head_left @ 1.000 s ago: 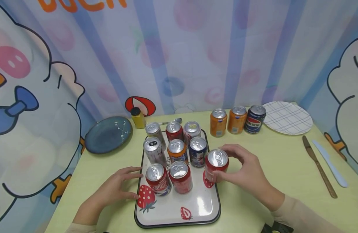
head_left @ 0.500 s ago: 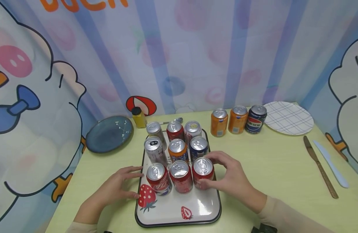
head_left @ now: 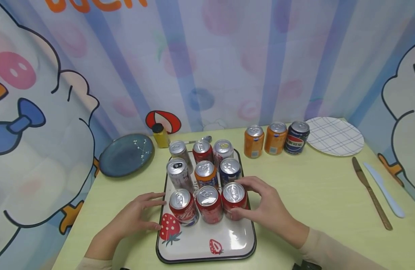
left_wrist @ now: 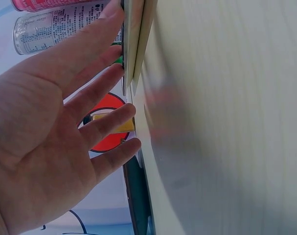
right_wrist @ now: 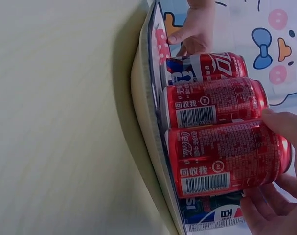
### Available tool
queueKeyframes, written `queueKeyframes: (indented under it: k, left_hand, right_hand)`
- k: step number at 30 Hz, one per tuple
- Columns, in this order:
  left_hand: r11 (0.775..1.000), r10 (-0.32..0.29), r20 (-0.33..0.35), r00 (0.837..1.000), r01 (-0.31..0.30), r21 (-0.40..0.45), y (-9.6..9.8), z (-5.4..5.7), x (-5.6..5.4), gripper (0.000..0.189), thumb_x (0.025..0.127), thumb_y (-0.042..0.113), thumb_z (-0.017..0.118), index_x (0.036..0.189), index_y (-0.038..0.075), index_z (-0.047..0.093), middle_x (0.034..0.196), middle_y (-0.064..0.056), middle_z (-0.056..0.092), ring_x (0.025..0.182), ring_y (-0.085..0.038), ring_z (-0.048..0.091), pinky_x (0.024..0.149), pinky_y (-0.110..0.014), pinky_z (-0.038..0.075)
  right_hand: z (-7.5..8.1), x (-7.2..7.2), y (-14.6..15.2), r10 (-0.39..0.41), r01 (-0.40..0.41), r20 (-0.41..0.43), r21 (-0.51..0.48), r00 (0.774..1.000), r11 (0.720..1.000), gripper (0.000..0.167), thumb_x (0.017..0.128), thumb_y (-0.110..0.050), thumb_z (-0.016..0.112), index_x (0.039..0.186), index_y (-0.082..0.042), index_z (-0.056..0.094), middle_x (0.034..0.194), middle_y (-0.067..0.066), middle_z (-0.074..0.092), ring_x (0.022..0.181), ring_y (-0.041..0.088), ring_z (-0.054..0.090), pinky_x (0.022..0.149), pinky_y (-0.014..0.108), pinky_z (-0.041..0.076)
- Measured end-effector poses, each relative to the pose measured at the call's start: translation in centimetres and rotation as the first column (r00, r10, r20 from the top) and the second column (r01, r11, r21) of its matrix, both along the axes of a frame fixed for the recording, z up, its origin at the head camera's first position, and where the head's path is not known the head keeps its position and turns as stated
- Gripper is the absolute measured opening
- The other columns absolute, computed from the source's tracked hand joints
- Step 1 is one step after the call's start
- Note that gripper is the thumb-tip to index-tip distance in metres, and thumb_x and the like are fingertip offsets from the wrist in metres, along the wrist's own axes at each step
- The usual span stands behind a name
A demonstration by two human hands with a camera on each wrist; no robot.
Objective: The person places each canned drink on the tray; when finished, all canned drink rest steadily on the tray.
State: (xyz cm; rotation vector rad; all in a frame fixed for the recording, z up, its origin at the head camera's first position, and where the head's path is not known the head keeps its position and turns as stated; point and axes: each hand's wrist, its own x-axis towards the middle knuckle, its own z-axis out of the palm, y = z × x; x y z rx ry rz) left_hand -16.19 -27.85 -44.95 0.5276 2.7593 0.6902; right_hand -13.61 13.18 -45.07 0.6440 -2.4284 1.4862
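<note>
My right hand [head_left: 271, 206] holds a red Coca-Cola can [right_wrist: 224, 159] at the right end of the tray's front row, thumb and fingers on opposite sides. The can stands upright on the white strawberry-print tray [head_left: 190, 247], beside a second red can [head_left: 210, 213] and a red-and-blue can [head_left: 185, 213]. Behind them, in two more rows, stand an orange can [head_left: 205, 180], a dark blue Pepsi can [head_left: 229, 176] and several silver and red cans. My left hand [head_left: 134, 215] has its fingers extended, fingertips right at the tray's left edge.
Behind the tray, to the right, two orange cans [head_left: 253, 144] stand with a Pepsi can [head_left: 294, 142]. A checked plate [head_left: 334, 137] and two knives [head_left: 371, 193] lie further right. At back left are a dark plate [head_left: 123, 157], a yellow bottle [head_left: 161, 138] and a spoon [head_left: 204, 139].
My right hand has brought the Coca-Cola can left from the tray's right edge into line with the front row, still gripping it. The left hand has stayed put.
</note>
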Motion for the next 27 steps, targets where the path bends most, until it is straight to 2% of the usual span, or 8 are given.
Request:
queueKeyframes:
  k: [3,6,12,15,19,25,27]
  left_hand:
    - [1.000,-0.001,0.002,1.000,0.001,0.004,0.0,-0.1,0.0,0.068,0.071,0.038,0.094,0.133,0.026,0.071,0.155,-0.007,0.053,0.146,-0.044,0.043,0.118,-0.068,0.036]
    - [1.000,0.000,0.005,1.000,0.000,0.006,0.0,-0.2,-0.1,0.069,0.070,0.040,0.094,0.133,0.026,0.071,0.155,-0.006,0.053,0.147,-0.043,0.042,0.118,-0.068,0.036]
    - [1.000,0.002,0.004,1.000,-0.002,0.001,0.0,-0.1,0.0,0.069,0.070,0.040,0.095,0.133,0.026,0.071,0.155,-0.006,0.053,0.147,-0.044,0.042,0.118,-0.069,0.036]
    - [1.000,0.001,0.003,1.000,-0.001,0.002,0.0,0.0,-0.1,0.069,0.070,0.039,0.095,0.133,0.026,0.071,0.155,-0.007,0.053,0.146,-0.044,0.042,0.118,-0.069,0.035]
    - [1.000,-0.006,0.000,1.000,0.006,0.005,-0.1,0.0,-0.1,0.068,0.071,0.039,0.094,0.133,0.026,0.070,0.155,-0.007,0.053,0.146,-0.044,0.042,0.118,-0.069,0.035]
    - [1.000,-0.020,-0.013,1.000,0.020,0.005,-0.1,0.0,-0.1,0.068,0.070,0.038,0.095,0.133,0.024,0.071,0.154,-0.007,0.054,0.146,-0.044,0.043,0.117,-0.068,0.036]
    - [1.000,-0.016,-0.012,1.000,0.016,0.005,-0.1,0.0,-0.1,0.068,0.070,0.037,0.095,0.133,0.024,0.071,0.155,-0.007,0.054,0.146,-0.044,0.043,0.117,-0.069,0.036]
  right_hand:
    - [0.2,-0.1,0.8,-0.006,0.006,-0.015,0.015,1.000,1.000,0.066,0.073,-0.028,0.096,0.131,-0.019,0.067,0.133,-0.006,0.067,0.121,0.013,0.064,0.103,0.034,0.058]
    - [0.5,-0.7,2.1,-0.028,0.027,-0.063,-0.011,0.998,1.000,0.060,0.076,-0.022,0.094,0.130,-0.015,0.069,0.131,-0.003,0.068,0.117,0.014,0.065,0.102,0.029,0.057]
    - [1.0,-3.1,5.8,-0.145,0.134,-0.162,-0.078,0.976,0.988,0.050,0.078,-0.004,0.090,0.125,-0.008,0.071,0.124,0.004,0.070,0.111,0.009,0.065,0.100,0.014,0.053]
    - [1.1,-4.8,8.0,-0.225,0.205,-0.211,-0.115,0.951,0.972,0.048,0.077,0.004,0.088,0.122,-0.003,0.071,0.121,0.009,0.070,0.110,0.003,0.064,0.098,0.011,0.051]
    - [0.9,-7.3,10.9,-0.334,0.306,-0.255,-0.144,0.907,0.941,0.047,0.076,0.010,0.086,0.119,0.000,0.072,0.119,0.014,0.070,0.108,-0.003,0.061,0.095,0.007,0.050]
    - [0.5,-10.4,14.3,-0.502,0.483,-0.196,-0.136,0.843,0.865,0.048,0.078,0.003,0.087,0.123,0.003,0.070,0.127,0.015,0.061,0.114,-0.009,0.049,0.094,0.004,0.047]
    - [0.5,-11.3,15.2,-0.533,0.523,-0.175,-0.104,0.828,0.846,0.052,0.079,-0.002,0.088,0.126,0.003,0.068,0.130,0.015,0.059,0.117,-0.002,0.049,0.093,0.002,0.043]
